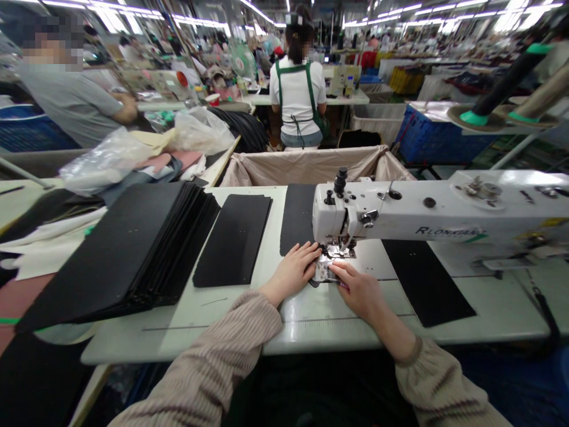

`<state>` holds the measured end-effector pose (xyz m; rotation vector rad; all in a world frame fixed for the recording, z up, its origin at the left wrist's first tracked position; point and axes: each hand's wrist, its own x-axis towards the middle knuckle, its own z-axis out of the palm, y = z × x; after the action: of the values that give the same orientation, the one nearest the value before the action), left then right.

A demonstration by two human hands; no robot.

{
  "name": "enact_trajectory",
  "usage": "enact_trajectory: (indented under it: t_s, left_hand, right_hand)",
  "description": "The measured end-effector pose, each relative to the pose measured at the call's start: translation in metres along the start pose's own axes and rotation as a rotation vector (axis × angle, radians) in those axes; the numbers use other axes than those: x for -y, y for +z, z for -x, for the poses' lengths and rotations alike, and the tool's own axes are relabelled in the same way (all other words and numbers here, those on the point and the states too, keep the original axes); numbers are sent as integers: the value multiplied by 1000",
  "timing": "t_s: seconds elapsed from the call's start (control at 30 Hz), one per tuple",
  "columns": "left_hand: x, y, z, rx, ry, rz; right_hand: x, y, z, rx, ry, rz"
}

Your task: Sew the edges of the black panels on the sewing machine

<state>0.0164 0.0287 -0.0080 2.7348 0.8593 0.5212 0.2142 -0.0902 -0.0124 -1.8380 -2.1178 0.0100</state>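
A white sewing machine (382,207) stands across the table, its presser foot (344,246) low over the metal needle plate. My left hand (297,268) lies flat just left of the foot, fingers stretched toward it. Beyond those fingers, a black panel (296,216) extends partly behind the machine head. On the right of the foot, my right hand (359,289) rests with its fingertips on the metal plate, fingers extended. Whether a small piece lies under these fingertips is hard to see. Another black panel (427,281) lies under the machine arm at the right.
A small stack of black panels (235,237) and a tall, fanned stack of larger ones (120,237) lie at left. Behind the table is a cloth-lined bin (306,169). Thread cones (502,89) stand at upper right. Two people (297,89) sit farther off.
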Motion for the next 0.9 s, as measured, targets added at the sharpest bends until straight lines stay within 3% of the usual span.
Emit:
enact_trajectory:
  t_s: [0.57, 0.73, 0.9]
  left_hand:
    - [6, 0, 0, -10, 18, 25]
    - [4, 2, 0, -51, 24, 15]
    - [7, 7, -2, -132, -58, -21]
  right_hand:
    - [1, -1, 0, -5, 12, 0]
    - [2, -3, 0, -25, 17, -32]
    - [3, -6, 1, -43, 44, -36]
